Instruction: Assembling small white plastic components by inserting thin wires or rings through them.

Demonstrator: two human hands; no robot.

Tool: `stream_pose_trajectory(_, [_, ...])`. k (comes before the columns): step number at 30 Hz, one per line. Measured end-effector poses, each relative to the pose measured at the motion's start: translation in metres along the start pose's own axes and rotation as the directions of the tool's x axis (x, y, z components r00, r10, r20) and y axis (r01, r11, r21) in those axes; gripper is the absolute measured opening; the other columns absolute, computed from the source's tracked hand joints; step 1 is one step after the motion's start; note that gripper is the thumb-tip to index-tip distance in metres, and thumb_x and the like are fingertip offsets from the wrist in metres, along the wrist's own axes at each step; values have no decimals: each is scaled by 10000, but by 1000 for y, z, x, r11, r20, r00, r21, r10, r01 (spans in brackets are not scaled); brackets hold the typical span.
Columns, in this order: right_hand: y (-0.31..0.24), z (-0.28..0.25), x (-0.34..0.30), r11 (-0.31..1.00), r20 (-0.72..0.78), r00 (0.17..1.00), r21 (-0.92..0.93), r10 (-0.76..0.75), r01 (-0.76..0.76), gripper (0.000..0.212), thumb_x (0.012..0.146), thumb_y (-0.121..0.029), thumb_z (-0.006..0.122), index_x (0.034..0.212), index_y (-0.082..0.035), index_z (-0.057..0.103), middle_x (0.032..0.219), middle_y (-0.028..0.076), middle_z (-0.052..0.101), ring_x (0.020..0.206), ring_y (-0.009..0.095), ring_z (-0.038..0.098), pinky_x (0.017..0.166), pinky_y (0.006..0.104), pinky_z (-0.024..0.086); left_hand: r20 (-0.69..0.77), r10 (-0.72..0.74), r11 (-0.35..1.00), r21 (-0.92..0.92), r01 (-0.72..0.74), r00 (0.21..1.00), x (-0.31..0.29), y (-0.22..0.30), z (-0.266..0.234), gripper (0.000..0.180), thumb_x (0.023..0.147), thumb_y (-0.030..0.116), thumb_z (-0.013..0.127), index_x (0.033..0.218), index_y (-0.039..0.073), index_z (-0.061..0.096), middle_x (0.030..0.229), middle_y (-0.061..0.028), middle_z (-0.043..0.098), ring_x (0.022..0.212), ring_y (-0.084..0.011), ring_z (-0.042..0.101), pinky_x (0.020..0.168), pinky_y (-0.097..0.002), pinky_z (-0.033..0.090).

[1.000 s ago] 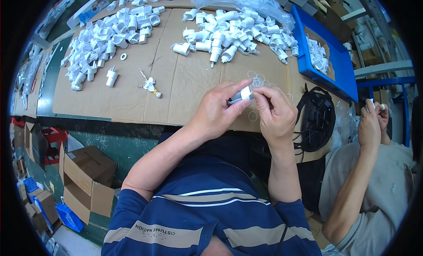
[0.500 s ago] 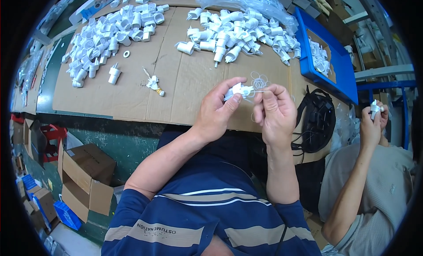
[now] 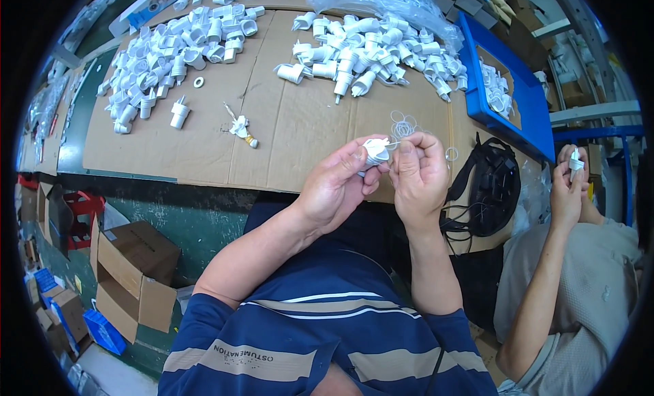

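Note:
My left hand (image 3: 332, 188) is closed around a white plastic fitting (image 3: 376, 152), its ridged end turned upward. Close by on the right, my right hand (image 3: 421, 181) pinches a thin pale ring (image 3: 393, 144) between thumb and forefinger, against the fitting's side. How far the ring goes around the fitting is hidden by the fingers. Just beyond my hands lies a small heap of thin clear rings (image 3: 403, 128) on the cardboard (image 3: 300, 123). One loose ring (image 3: 452, 154) rests to the right of my right hand.
Two heaps of white fittings, a left one (image 3: 160, 62) and a right one (image 3: 368, 48), cover the far cardboard. A small tool (image 3: 240, 127) lies nearer. At right are a blue tray (image 3: 507, 89), a black strapped item (image 3: 487, 185) and a co-worker's hand (image 3: 567, 198) holding a fitting.
My left hand has turned the fitting, bringing it slightly lower and to the right. My right hand has shifted a little left and down. The co-worker's hands have moved slightly.

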State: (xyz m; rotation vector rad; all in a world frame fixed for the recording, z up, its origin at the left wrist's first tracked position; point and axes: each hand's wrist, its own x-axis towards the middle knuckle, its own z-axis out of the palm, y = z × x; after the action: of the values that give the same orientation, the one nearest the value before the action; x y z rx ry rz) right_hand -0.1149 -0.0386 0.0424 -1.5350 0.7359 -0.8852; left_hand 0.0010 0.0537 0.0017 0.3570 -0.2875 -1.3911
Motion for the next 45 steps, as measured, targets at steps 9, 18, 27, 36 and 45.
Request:
stream_pose_trajectory(9, [-9, 3, -5, 879, -65, 979, -455, -191, 141, 89, 1009, -36, 607, 1091, -5, 593, 815, 55, 679, 601, 127, 568, 570, 279, 472, -4, -52, 942, 333, 51, 999, -7, 8, 5, 504, 1096, 273, 507, 1502, -14, 423, 1113, -104, 593, 900, -118, 497, 805, -252, 416])
stream_pose_trajectory(18, [-9, -12, -3, 718, 206, 899, -545, -387, 434, 49, 981, -33, 657, 1023, -11, 644, 795, 57, 689, 608, 133, 587, 566, 279, 457, 206, -37, 474, 865, -165, 978, -13, 37, 3, 608, 1054, 313, 539, 1553, 32, 334, 1170, -132, 592, 967, -210, 563, 870, -357, 448])
stream_pose_trajectory(27, [-20, -4, -11, 892, 84, 990, -430, -117, 141, 61, 969, -30, 676, 1020, 1, 674, 771, 53, 685, 618, 117, 586, 573, 252, 457, 519, 158, 191, 819, -541, 840, -12, 20, -2, 603, 1033, 338, 576, 1519, 45, 374, 1180, -159, 596, 952, -279, 590, 874, -402, 469])
stream_pose_trajectory(36, [-16, -9, -18, 917, 95, 995, -396, -10, 47, 63, 977, -15, 653, 1032, 12, 663, 757, 49, 678, 598, 100, 566, 557, 234, 441, 499, 123, 175, 840, -514, 858, -18, 29, -10, 419, 1049, 292, 562, 1386, 71, 451, 1117, -140, 593, 917, -262, 578, 872, -387, 483])
stream_pose_trajectory(45, [-27, -3, -16, 929, 101, 924, -30, 370, -369, 73, 1012, -14, 607, 1070, 20, 636, 737, 56, 649, 541, 74, 507, 493, 193, 387, 87, 65, 987, 140, -77, 994, -15, 3, -2, 367, 1114, 343, 471, 1346, 59, 478, 1096, -124, 577, 950, -178, 565, 837, -308, 459])
